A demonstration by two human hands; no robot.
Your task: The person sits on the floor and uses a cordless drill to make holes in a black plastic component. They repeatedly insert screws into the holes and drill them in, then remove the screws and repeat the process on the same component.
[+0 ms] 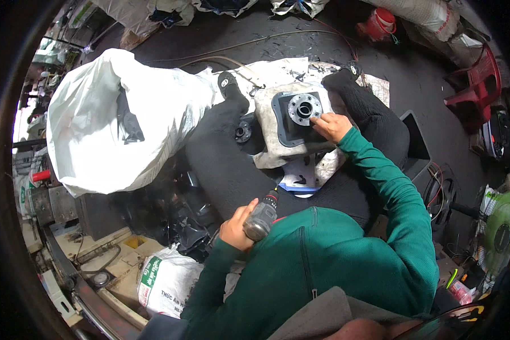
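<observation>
- Big white plastic sack [113, 124] walls off the left flank, pressed up against the left leg.
- Round grey metal flange [304, 107] open from above; right hand [331, 126] crowds its lower right edge.
- Black dusty floor [300, 34] beyond lies open, thin cables [255, 41] across it.

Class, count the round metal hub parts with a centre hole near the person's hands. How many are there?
2. One metal flange sits on the dark plate, touched by the right hand. A smaller dark hub lies left of it on the leg. Others may hide in clutter. The left hand holds a drill.
</observation>
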